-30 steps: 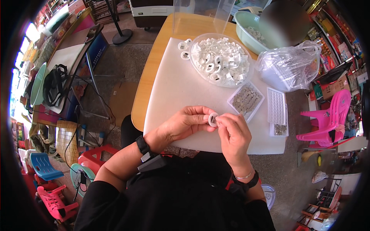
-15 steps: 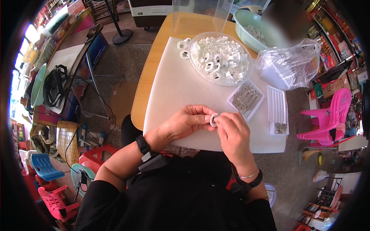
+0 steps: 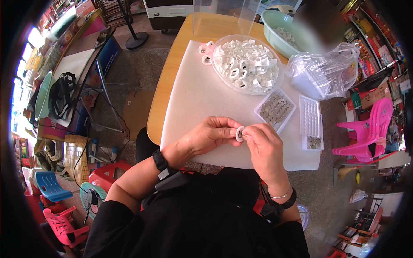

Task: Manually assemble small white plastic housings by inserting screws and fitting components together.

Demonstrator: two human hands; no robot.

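Note:
Over the near edge of the white-covered table, my left hand (image 3: 218, 132) pinches a small white plastic ring (image 3: 239, 133) between thumb and fingers. My right hand (image 3: 266, 148) is closed at the ring's right side, fingertips pressed together. Whatever they hold, if anything, is too small to make out. Just beyond the right hand lies a white tray (image 3: 294, 112) of small round silver button cells (image 3: 276, 109). Farther off, a clear round bowl (image 3: 217, 75) is heaped with white plastic pieces (image 3: 247, 60), some of them rings.
Loose white rings (image 3: 206, 59) with a pink glow lie left of the bowl. To the right are a white dimpled tray (image 3: 309, 116), a small container of silver pieces (image 3: 313, 142) and a clear plastic bag (image 3: 322, 71). A green basin (image 3: 275, 41) stands behind, beside a blurred patch.
My right hand has shifted slightly right, its fingertips drawn a little away from the ring. The loose rings left of the bowl have turned from white to pink.

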